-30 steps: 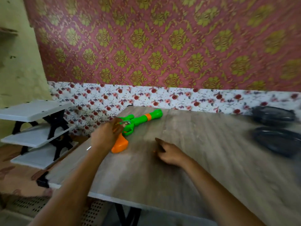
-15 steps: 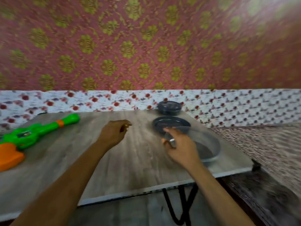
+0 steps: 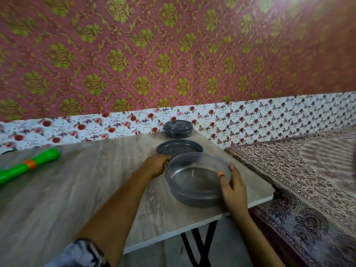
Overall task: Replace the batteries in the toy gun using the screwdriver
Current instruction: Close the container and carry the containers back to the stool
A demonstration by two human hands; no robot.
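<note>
Dishes on desk (image 3: 77, 189): three counted; toy gun (image 3: 28, 166): one.
Front dish (image 3: 196, 182) is clear grey and open. Right grip (image 3: 234, 186) curls round its right wall, fingers over the rim, holding it. Left grip (image 3: 156, 167) lies against its left wall, fingers curled out of view; whether it holds anything cannot be told. Flat lid (image 3: 179, 148) sits just behind the front dish, closed tub (image 3: 178, 129) behind that. The toy gun, green with an orange band, lies well left of the front dish, partly out of frame.
</note>
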